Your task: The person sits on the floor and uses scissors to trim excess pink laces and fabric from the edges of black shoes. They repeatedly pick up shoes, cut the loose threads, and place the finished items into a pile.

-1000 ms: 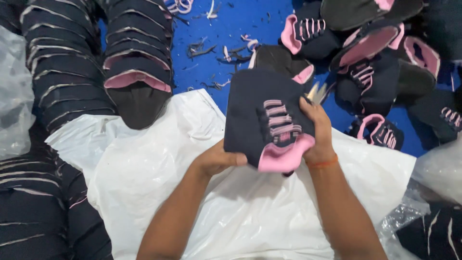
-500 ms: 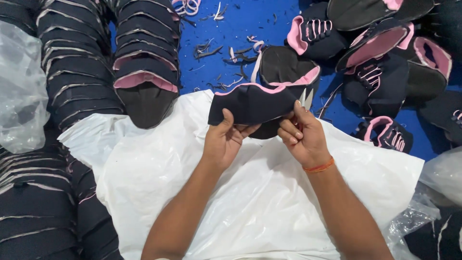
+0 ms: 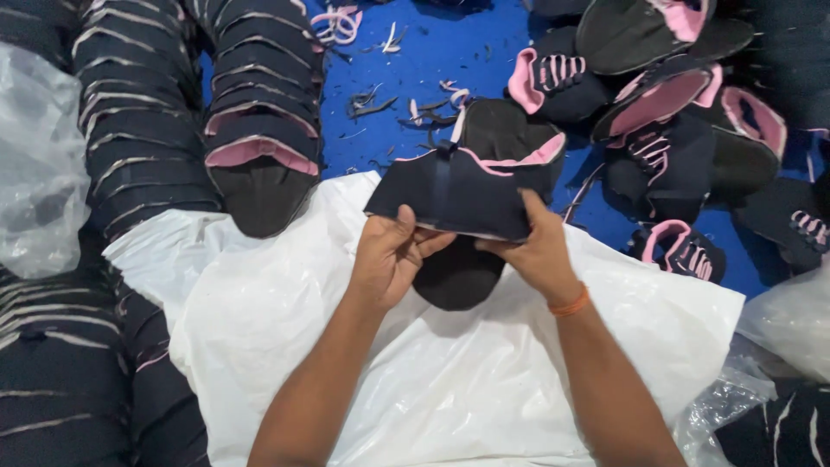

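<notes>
Shoe upper (image 3: 462, 190), black w/ pink trim, was pinched along its lower edge by left hand (image 3: 389, 255) & right hand (image 3: 536, 251), held just above white plastic sheet (image 3: 259, 329). Grip looked thin; piece might've slipped down onto sheet.

Bright, even light falls from overhead. The white plastic sheet (image 3: 450, 380) glares slightly and the clear bag (image 3: 39, 164) carries soft sheen. Shadows are faint. Dark fabric loses detail; the edges look a little soft.
</notes>
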